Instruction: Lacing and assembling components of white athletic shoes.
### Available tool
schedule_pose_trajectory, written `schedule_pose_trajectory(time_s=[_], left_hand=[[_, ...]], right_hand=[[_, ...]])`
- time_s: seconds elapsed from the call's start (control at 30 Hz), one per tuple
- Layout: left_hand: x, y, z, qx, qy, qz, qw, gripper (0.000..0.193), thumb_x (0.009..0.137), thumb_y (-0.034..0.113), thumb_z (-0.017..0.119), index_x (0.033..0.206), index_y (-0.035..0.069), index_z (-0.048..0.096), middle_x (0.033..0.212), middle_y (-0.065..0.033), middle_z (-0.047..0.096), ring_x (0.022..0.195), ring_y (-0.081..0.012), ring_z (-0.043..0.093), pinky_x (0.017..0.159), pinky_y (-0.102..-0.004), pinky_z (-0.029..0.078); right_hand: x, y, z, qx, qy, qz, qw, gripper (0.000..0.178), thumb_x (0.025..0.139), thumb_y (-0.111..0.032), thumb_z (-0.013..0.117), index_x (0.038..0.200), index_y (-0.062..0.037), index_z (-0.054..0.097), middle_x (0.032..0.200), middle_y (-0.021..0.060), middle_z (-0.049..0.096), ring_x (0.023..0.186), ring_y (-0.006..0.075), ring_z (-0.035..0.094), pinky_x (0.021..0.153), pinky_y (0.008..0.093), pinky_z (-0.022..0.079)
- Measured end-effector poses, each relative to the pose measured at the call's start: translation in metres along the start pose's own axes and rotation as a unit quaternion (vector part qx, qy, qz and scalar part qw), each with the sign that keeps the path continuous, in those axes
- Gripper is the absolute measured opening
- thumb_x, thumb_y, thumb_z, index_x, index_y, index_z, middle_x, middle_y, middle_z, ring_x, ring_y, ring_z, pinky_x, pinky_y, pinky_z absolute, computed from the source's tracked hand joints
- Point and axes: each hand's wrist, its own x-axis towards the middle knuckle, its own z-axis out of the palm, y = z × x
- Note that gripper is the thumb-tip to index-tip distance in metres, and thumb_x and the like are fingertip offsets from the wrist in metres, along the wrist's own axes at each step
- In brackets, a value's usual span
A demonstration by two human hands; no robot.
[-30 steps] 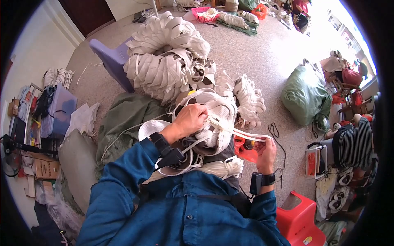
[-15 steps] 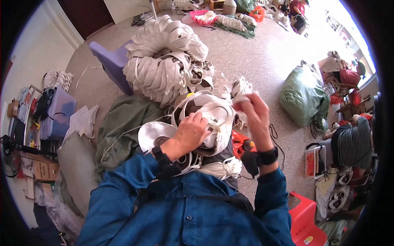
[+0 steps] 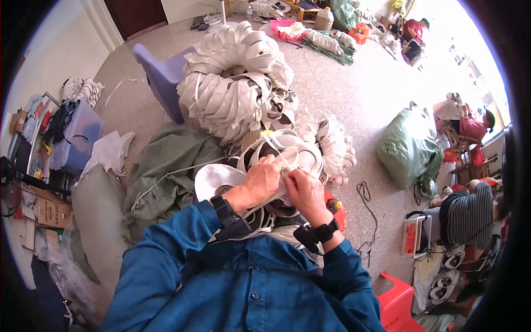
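A white shoe upper (image 3: 311, 156) with loose white laces (image 3: 287, 145) lies in front of me at lap height. My left hand (image 3: 261, 181) is closed over its near left side, fingertips pinching a white shoelace. Close beside it, my right hand (image 3: 305, 192) is also closed in a pinch on the lace; the exact grip is partly hidden by the fingers. Another white upper (image 3: 213, 178) rests just left of my left hand. Below my hands, more laces and uppers show in part.
Ahead, a large bundle of strung white uppers (image 3: 224, 105) leans on a purple chair (image 3: 160, 77). Green sacks (image 3: 171, 166) lie left, and a full green sack (image 3: 406, 146) stands right. A red stool (image 3: 395, 301) is near my right side. Other people (image 3: 470, 216) sit at the right.
My right hand has come down and left from its raised spot to beside my left hand. Both hands now meet at the laces. The view has shifted slightly.
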Motion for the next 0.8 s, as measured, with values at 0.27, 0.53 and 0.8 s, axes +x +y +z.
schedule_pose_trajectory(time_s=[0.27, 0.53, 0.8], left_hand=[[-0.001, -0.007, 0.005, -0.111, 0.046, -0.023, 0.993, 0.013, 0.088, 0.008, 0.058, 0.093, 0.0, 0.066, 0.085, -0.0199, 0.062, 0.08, -0.0377, 0.062, 0.071, -0.0445, 0.049], [-0.005, -0.007, -0.006, -0.111, 0.068, -0.006, 0.991, 0.008, 0.084, 0.007, 0.065, 0.09, 0.001, 0.064, 0.08, -0.0158, 0.063, 0.07, -0.0305, 0.065, 0.062, -0.04, 0.051], [0.011, 0.007, -0.021, -0.121, -0.03, -0.048, 0.991, 0.023, 0.086, 0.017, 0.067, 0.103, 0.003, 0.062, 0.087, -0.0168, 0.064, 0.076, -0.0332, 0.066, 0.071, -0.0417, 0.052]], right_hand=[[0.001, -0.002, 0.002, -0.09, 0.019, -0.011, 0.996, 0.011, 0.091, -0.015, 0.06, 0.087, -0.005, 0.058, 0.081, 0.0165, 0.063, 0.073, 0.0378, 0.064, 0.063, 0.0483, 0.051], [-0.182, 0.149, -0.089, -0.229, -0.008, 0.272, 0.935, 0.02, 0.083, -0.018, 0.063, 0.072, -0.0006, 0.064, 0.069, 0.0218, 0.062, 0.066, 0.0401, 0.063, 0.061, 0.0496, 0.048], [-0.213, 0.154, -0.071, -0.142, 0.005, 0.309, 0.941, 0.018, 0.086, -0.018, 0.063, 0.088, -0.0009, 0.067, 0.075, 0.0203, 0.064, 0.074, 0.037, 0.066, 0.069, 0.0436, 0.052]])
